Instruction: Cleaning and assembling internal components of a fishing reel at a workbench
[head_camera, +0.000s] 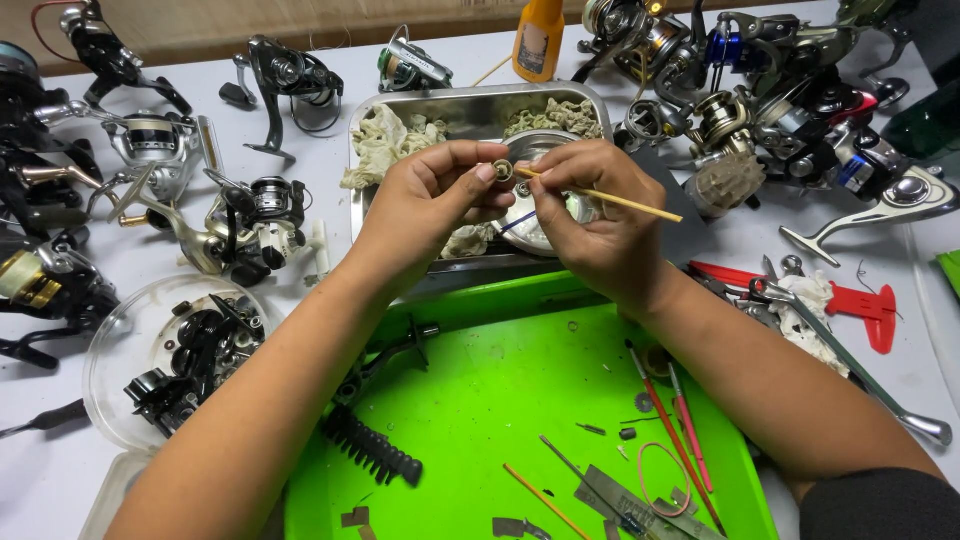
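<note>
Metal ring-shaped part (502, 170), small and pale, pinched at left hand (430, 205) fingertips.

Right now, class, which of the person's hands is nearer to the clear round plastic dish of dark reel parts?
Left. The left hand is up and to the right of the dish, over the steel tray; the right hand lies farther right, holding a thin wooden stick.

white table (70, 470) | green tray (480, 400), steel tray (470, 105), fishing reels (250, 225) (scattered), clear dish (110, 340)

a repair workshop: dismantled fishing reels (250, 225) crowd the white table (70, 480), small tools (680, 440) about.
</note>
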